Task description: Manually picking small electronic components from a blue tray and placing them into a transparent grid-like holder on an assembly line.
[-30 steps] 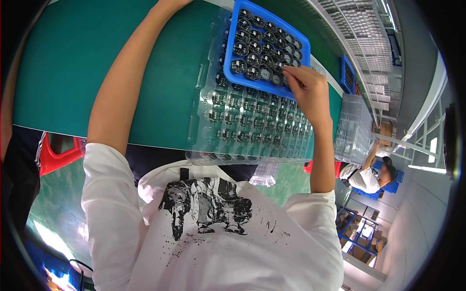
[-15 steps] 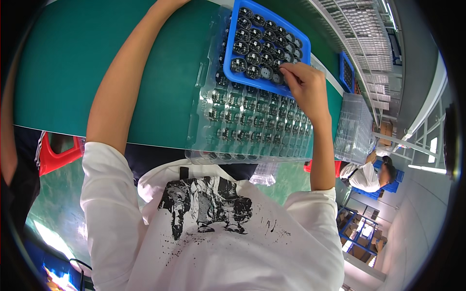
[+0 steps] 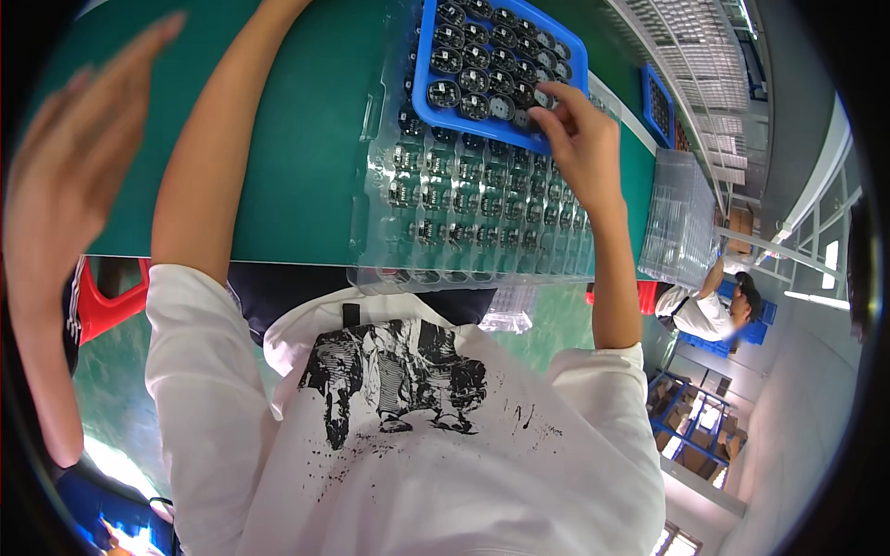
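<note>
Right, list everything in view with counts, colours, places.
Large tray: 1, blue, upper centre
Round parts: many, black, grey, inside it
Clear tray: at least 1, transparent, beneath large tray
Small parts: many, dark, inside clear tray
Table: 1, green, upper half
Plastic stack: 1, transparent, right
Farther tray: 1, blue, upper right
Stool: 1, red, left
Boxes: several, brown, lower right
Co-worker: 1, white top, right background
Another person's hand: 1, blurred, left
Shirt: 1, white and black, centre
Right hand: 1, bare, at large tray
Left forearm: 1, bare, upper left

Clear tray on green table
</note>
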`<state>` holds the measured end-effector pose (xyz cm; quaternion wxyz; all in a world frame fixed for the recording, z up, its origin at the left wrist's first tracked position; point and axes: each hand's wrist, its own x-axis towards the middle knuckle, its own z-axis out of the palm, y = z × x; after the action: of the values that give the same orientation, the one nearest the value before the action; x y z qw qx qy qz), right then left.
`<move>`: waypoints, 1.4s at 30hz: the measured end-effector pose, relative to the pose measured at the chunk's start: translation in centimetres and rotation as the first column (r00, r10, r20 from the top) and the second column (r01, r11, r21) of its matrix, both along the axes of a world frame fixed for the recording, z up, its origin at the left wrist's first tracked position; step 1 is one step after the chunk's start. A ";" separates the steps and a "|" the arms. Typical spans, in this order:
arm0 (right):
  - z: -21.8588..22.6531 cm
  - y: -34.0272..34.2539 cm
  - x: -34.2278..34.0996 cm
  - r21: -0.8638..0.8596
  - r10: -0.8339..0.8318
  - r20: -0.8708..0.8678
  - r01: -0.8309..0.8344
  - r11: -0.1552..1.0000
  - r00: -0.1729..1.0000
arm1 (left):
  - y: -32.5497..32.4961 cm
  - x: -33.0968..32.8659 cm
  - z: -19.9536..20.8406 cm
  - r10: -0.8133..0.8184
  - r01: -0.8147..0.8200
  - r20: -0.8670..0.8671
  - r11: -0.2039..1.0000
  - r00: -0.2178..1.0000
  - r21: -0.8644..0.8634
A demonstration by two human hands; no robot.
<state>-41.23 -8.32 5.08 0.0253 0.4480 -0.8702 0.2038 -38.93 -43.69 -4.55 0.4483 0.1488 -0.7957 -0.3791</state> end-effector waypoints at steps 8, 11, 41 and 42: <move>3.4 7.2 3.8 0.240 -0.037 0.230 -0.019 0.971 0.972 | -0.7 0.0 -0.6 0.006 -0.006 0.004 0.999 1.000 -0.045; 3.1 9.5 5.5 0.345 -0.135 0.376 -0.003 0.939 0.917 | -0.6 0.8 0.1 0.014 -0.014 0.021 1.000 1.000 -0.022; -0.5 10.0 9.5 0.230 0.094 -0.081 -0.073 0.970 0.992 | 0.7 0.8 0.4 -0.050 0.050 0.011 0.999 0.999 0.014; -0.6 10.2 9.6 0.260 0.101 -0.083 -0.077 0.963 0.991 | 0.8 1.0 0.5 -0.040 0.039 0.015 0.999 0.999 0.023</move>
<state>-31.67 1.92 4.47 -0.0002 0.4954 -0.8659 0.0688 -37.94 -42.89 -4.01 0.4329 0.1410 -0.7976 -0.3957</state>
